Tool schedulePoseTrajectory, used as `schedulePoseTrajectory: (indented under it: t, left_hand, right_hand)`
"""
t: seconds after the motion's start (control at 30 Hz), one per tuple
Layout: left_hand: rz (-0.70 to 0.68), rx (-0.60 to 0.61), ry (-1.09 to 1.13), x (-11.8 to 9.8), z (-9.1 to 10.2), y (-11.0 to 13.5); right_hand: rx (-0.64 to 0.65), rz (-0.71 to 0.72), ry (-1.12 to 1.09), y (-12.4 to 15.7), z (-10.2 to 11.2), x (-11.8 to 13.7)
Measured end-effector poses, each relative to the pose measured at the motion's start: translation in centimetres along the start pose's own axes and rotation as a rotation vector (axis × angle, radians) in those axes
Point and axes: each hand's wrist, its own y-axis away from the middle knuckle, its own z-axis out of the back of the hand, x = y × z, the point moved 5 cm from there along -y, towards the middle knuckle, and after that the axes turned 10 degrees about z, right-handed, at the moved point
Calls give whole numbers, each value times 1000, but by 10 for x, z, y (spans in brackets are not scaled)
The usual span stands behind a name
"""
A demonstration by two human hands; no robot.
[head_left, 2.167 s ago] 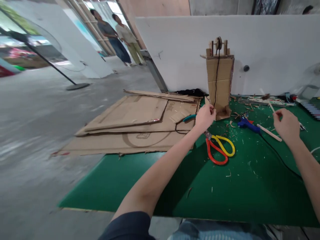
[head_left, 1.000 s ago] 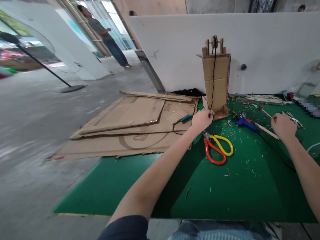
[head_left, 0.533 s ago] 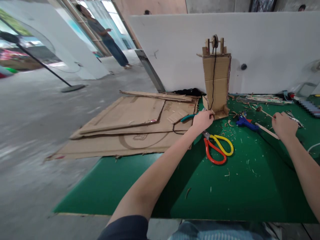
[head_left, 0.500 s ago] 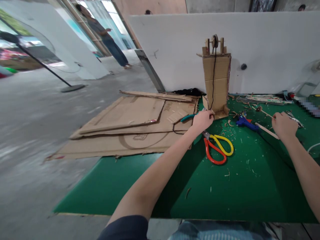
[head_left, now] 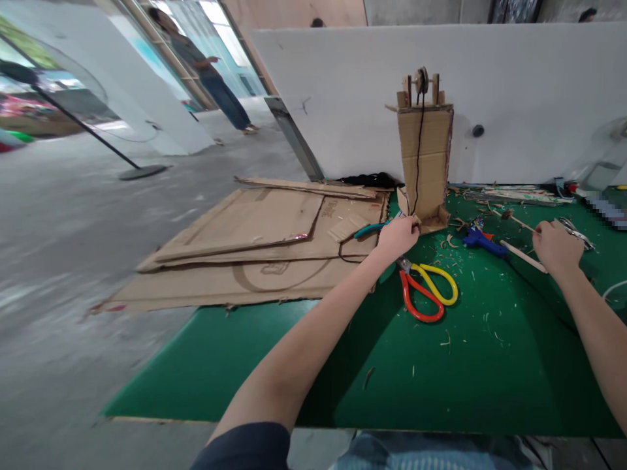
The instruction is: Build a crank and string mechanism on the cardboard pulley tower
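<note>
My left hand (head_left: 399, 236) is closed at the lower left corner of an upright cardboard tower (head_left: 425, 160); its fingertips hide what they pinch. A black cord (head_left: 418, 150) runs from the wooden pulley (head_left: 422, 81) on top down towards those fingers. My right hand (head_left: 558, 245) is closed on a thin wooden stick (head_left: 523, 223), which points left and carries a small brown piece near its far end. Close below lies a wider pale stick (head_left: 524, 256), beside a blue glue gun (head_left: 482, 241). Scissors (head_left: 430, 292) with red and yellow handles lie under my left wrist.
Flat cardboard sheets (head_left: 235, 228) overhang the green table (head_left: 441, 378) at the left. Teal-handled pliers (head_left: 369, 230) rest on them. Wooden strips (head_left: 514, 194) and scraps lie along the white partition (head_left: 353, 104). A person (head_left: 206, 72) stands at the far left.
</note>
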Motion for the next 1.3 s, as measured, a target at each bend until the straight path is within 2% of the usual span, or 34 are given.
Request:
schedulePoseTrajectory:
  t: [0.2, 0.4, 0.83, 1.17, 1.3]
  left_hand:
    - [-9, 7, 10, -1, -2, 0]
    - [-24, 20, 12, -2, -3, 1]
    - [-37, 30, 3, -3, -6, 1]
    - [-33, 56, -6, -3, -5, 2]
    - [-29, 65, -10, -3, -5, 2]
  right_hand:
    - [60, -61, -92, -1, -9, -5]
    - [92, -63, -114, -3, -20, -8]
    - [74, -4, -23, -2, -18, -4]
    - [124, -30, -47, -3, -19, -4]
    - [105, -33, -40, -3, -16, -4]
